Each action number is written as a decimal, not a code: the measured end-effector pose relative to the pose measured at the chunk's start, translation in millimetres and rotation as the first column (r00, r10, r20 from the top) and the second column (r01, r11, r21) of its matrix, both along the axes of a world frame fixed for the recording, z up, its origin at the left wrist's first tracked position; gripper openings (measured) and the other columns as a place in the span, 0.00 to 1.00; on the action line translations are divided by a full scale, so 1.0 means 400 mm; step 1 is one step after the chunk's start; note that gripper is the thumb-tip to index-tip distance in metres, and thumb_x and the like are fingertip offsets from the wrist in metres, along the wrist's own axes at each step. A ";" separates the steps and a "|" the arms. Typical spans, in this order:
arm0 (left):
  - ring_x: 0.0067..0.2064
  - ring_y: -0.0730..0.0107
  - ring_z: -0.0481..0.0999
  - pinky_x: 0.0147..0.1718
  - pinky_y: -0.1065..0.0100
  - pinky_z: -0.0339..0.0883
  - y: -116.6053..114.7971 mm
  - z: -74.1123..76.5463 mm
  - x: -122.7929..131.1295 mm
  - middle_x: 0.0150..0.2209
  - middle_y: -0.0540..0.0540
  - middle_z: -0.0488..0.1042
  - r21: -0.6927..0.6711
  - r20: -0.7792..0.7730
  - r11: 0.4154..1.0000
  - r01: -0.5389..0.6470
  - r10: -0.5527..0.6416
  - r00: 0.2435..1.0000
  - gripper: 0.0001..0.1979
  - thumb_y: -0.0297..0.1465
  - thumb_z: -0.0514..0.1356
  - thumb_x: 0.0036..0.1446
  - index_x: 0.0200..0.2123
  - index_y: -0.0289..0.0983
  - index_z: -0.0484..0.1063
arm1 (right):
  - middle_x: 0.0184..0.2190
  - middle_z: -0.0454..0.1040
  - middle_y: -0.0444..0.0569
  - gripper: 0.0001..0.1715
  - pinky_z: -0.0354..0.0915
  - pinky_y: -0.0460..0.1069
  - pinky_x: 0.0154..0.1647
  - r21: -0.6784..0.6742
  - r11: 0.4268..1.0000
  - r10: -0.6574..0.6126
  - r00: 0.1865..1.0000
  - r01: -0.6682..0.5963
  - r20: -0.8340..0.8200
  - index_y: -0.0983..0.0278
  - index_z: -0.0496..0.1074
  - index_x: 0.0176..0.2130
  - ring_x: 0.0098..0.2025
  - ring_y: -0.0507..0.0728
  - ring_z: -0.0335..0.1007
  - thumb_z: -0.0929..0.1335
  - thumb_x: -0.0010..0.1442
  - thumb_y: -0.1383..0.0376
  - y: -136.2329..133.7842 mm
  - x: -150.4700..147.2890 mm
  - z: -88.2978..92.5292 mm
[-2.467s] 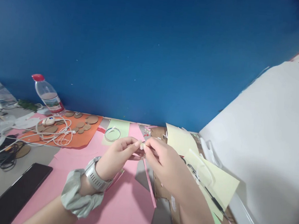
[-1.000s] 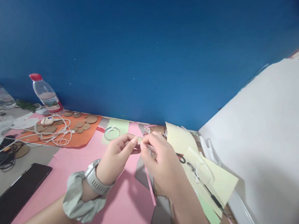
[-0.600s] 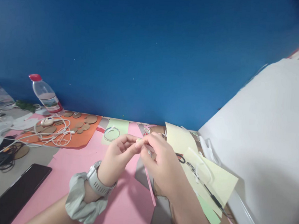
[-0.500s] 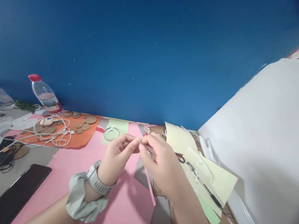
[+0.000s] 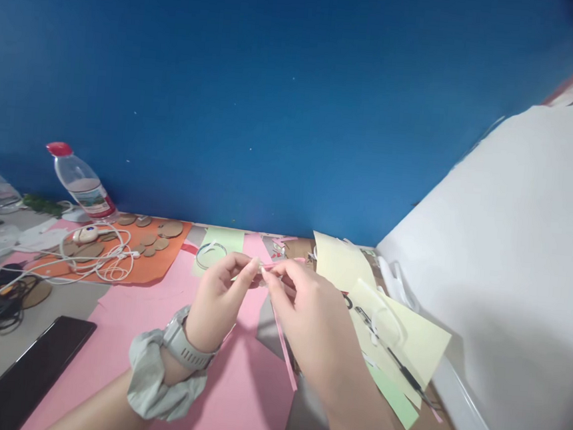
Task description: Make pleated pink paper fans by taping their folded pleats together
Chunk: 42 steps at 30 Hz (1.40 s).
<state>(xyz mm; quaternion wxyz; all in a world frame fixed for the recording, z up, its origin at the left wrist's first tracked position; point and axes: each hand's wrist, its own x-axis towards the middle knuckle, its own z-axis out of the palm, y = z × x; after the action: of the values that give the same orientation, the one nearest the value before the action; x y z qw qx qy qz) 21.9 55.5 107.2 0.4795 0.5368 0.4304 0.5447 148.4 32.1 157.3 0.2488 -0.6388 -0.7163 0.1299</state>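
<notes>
My left hand [image 5: 224, 296], with a grey watch [image 5: 187, 343] and a pale scrunchie [image 5: 162, 378] at its wrist, is pinched around a thin pink paper strip [image 5: 271, 264]. Fingertips of my right hand [image 5: 303, 303] meet it there, closed on the same strip. Part of the strip is hidden behind the fingers. Both hands are above pink paper [image 5: 246, 385] on the table. Another narrow pink strip [image 5: 284, 352] slants down below my right hand.
Left: orange paper [image 5: 161, 267] with cardboard discs and white cables, a red-capped bottle [image 5: 85, 187], a black phone [image 5: 26, 373]. Right: yellow paper [image 5: 426, 341], a black pen [image 5: 403, 369], green paper [image 5: 395, 398], a white panel [image 5: 523, 262]. A blue wall [image 5: 276, 107] rises behind.
The pink strip now shows between my fingertips, where it was barely visible before. Both hands remain together, and the whole view has shifted slightly.
</notes>
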 end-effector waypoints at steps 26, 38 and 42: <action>0.33 0.74 0.72 0.33 0.71 0.73 -0.023 0.053 -0.022 0.28 0.49 0.72 -0.100 0.216 0.993 -0.060 0.080 0.973 0.10 0.37 0.59 0.55 0.31 0.35 0.69 | 0.37 0.67 0.46 0.09 0.58 0.48 0.41 0.330 0.930 0.214 0.969 -0.162 -0.127 0.63 0.61 0.31 0.42 0.53 0.62 0.59 0.64 0.67 -0.002 0.019 -0.004; 0.35 0.74 0.69 0.34 0.72 0.70 -0.037 0.055 -0.012 0.32 0.51 0.67 -0.164 0.182 0.963 0.215 -0.185 0.966 0.08 0.35 0.52 0.60 0.38 0.40 0.68 | 0.39 0.69 0.49 0.05 0.61 0.49 0.44 0.475 0.842 0.309 0.950 -0.256 -0.036 0.63 0.63 0.32 0.45 0.55 0.64 0.61 0.61 0.71 0.001 0.022 -0.015; 0.40 0.69 0.69 0.36 0.70 0.68 -0.040 0.058 -0.011 0.35 0.48 0.68 -0.134 0.047 0.967 0.217 -0.213 0.976 0.14 0.37 0.46 0.63 0.40 0.41 0.69 | 0.39 0.70 0.51 0.06 0.63 0.51 0.43 0.462 0.826 0.337 0.940 -0.322 0.054 0.64 0.64 0.33 0.43 0.56 0.65 0.60 0.62 0.71 0.010 0.028 -0.015</action>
<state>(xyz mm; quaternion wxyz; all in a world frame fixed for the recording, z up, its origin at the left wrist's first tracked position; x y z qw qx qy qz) 17.5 39.5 130.2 0.5786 0.5369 0.3988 0.4668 159.6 36.1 151.3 0.3786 -0.4255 -0.8219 0.0054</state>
